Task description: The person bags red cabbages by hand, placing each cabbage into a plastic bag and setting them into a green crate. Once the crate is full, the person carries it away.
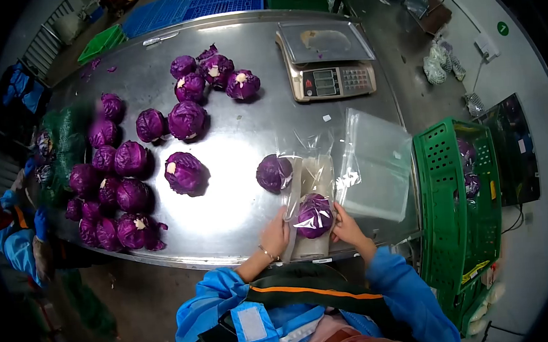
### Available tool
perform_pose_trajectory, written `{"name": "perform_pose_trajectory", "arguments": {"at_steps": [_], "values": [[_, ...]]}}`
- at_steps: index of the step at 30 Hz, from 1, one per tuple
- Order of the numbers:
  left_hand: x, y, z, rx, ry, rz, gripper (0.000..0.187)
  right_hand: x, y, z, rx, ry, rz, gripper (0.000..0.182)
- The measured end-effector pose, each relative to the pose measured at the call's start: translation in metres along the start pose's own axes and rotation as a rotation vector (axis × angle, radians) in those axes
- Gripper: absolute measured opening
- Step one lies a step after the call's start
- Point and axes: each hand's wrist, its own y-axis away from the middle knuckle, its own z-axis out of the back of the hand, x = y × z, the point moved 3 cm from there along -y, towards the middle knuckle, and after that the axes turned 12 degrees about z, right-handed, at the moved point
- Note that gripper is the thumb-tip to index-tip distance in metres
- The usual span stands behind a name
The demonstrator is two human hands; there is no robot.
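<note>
A purple cabbage (314, 216) lies inside a clear plastic bag (313, 144) near the table's front edge. My left hand (274, 234) is closed on the bag's left side, with a bracelet at the wrist. On the other side, my right hand (346, 225) pinches the bag beside the cabbage. The bag's upper part stretches away from me over a pale strip on the table. Just beyond my left hand, another cabbage (274, 173) sits against the bag's left edge. A stack of flat clear bags (375, 170) lies to the right.
Many loose cabbages (131, 159) cover the steel table's (234, 148) left side. A scale (327, 62) stands at the back right. A green crate (437, 191) holding bagged cabbages is at the right. At far left, a co-worker's gloved hands (39, 222) are near a green net (69, 144).
</note>
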Motion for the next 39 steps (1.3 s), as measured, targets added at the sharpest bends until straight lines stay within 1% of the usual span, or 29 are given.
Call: {"name": "perform_pose_trajectory", "arguments": {"at_steps": [3, 4, 6, 8, 9, 11, 12, 14, 15, 16, 18, 19, 20, 21, 22, 24, 26, 27, 29, 30, 31, 32, 33, 34, 35, 36, 37, 38, 39], "values": [[0.003, 0.018, 0.005, 0.087, 0.02, -0.099, 0.045, -0.032, 0.001, 0.007, -0.181, 0.67, 0.452, 0.035], [0.004, 0.022, 0.008, 0.065, -0.026, -0.185, 0.046, -0.038, 0.007, 0.005, -0.241, 0.676, 0.451, 0.027], [-0.006, 0.021, 0.015, 0.157, -0.095, -0.058, 0.047, -0.017, 0.024, -0.008, -0.366, 0.685, 0.444, 0.013], [-0.02, 0.012, 0.017, 0.185, -0.142, 0.029, 0.047, -0.041, 0.016, -0.007, -0.419, 0.443, 0.45, 0.013], [-0.025, 0.001, 0.017, 0.123, -0.057, -0.081, 0.045, -0.043, 0.012, -0.009, -0.445, 0.321, 0.451, 0.014], [-0.033, -0.024, 0.013, -0.005, 0.127, -0.289, 0.041, -0.034, 0.011, -0.003, -0.503, 0.226, 0.344, 0.012], [-0.045, -0.033, 0.019, -0.063, 0.185, -0.332, 0.038, -0.018, 0.01, 0.002, -0.528, 0.18, 0.292, 0.011], [-0.085, -0.051, 0.042, -0.171, 0.273, -0.419, 0.032, 0.033, 0.016, 0.014, -0.69, 0.036, 0.328, 0.017], [-0.108, -0.06, 0.058, -0.216, 0.304, -0.458, 0.029, 0.043, 0.009, 0.029, -0.687, -0.029, 0.353, 0.019], [-0.125, -0.076, 0.07, -0.11, 0.281, -0.447, 0.029, 0.049, 0.006, 0.042, -0.69, -0.098, 0.363, 0.022], [-0.162, -0.082, 0.093, 0.058, 0.202, -0.458, 0.027, 0.132, 0.017, 0.041, -0.63, -0.166, 0.454, 0.023], [-0.184, -0.079, 0.105, 0.113, 0.144, -0.49, 0.025, 0.165, 0.027, 0.037, -0.591, -0.108, 0.554, 0.023], [-0.195, -0.08, 0.113, 0.103, 0.151, -0.571, 0.024, 0.188, 0.036, 0.033, -0.553, -0.053, 0.645, 0.023], [-0.199, -0.078, 0.116, 0.11, 0.161, -0.641, 0.023, 0.198, 0.036, 0.035, -0.591, -0.063, 0.592, 0.022], [-0.198, -0.09, 0.118, 0.099, 0.146, -0.499, 0.022, 0.205, 0.034, 0.04, -0.627, -0.071, 0.53, 0.021], [-0.194, -0.096, 0.118, 0.089, 0.191, -0.346, 0.021, 0.196, 0.048, 0.031, -0.668, -0.092, 0.433, 0.02], [-0.19, -0.09, 0.11, 0.052, 0.218, -0.349, 0.02, 0.199, 0.041, 0.028, -0.66, -0.113, 0.438, 0.019], [-0.186, -0.086, 0.104, 0.007, 0.312, -0.389, 0.019, 0.192, 0.034, 0.029, -0.656, -0.156, 0.434, 0.019], [-0.167, -0.105, 0.09, 0.108, 0.322, -0.129, 0.018, 0.169, 0.024, 0.027, -0.643, -0.241, 0.406, 0.02], [-0.167, -0.095, 0.085, 0.015, 0.287, -0.302, 0.019, 0.167, 0.024, 0.023, -0.584, -0.254, 0.365, 0.021], [-0.173, -0.088, 0.085, -0.101, 0.253, -0.49, 0.019, 0.171, 0.023, 0.025, -0.606, -0.207, 0.416, 0.022], [-0.178, -0.082, 0.093, 0.034, 0.294, -0.382, 0.02, 0.171, 0.028, 0.021, -0.629, -0.168, 0.458, 0.022], [-0.173, -0.082, 0.093, 0.041, 0.349, -0.306, 0.02, 0.167, 0.035, 0.014, -0.654, -0.137, 0.478, 0.023], [-0.17, -0.087, 0.094, 0.041, 0.404, -0.241, 0.02, 0.163, 0.035, 0.021, -0.663, -0.249, 0.469, 0.023], [-0.169, -0.09, 0.094, 0.043, 0.459, -0.18, 0.02, 0.164, 0.039, 0.02, -0.668, -0.253, 0.427, 0.022], [-0.182, -0.083, 0.1, -0.05, 0.299, -0.377, 0.022, 0.169, 0.047, 0.019, -0.67, -0.251, 0.389, 0.021], [-0.187, -0.079, 0.102, -0.067, 0.286, -0.508, 0.023, 0.179, 0.05, 0.022, -0.657, -0.241, 0.368, 0.02], [-0.195, -0.073, 0.111, -0.069, 0.324, -0.539, 0.023, 0.189, 0.058, 0.023, -0.67, -0.174, 0.566, 0.02], [-0.202, -0.067, 0.119, -0.06, 0.357, -0.565, 0.022, 0.193, 0.065, 0.027, -0.675, -0.242, 0.624, 0.02]]}}
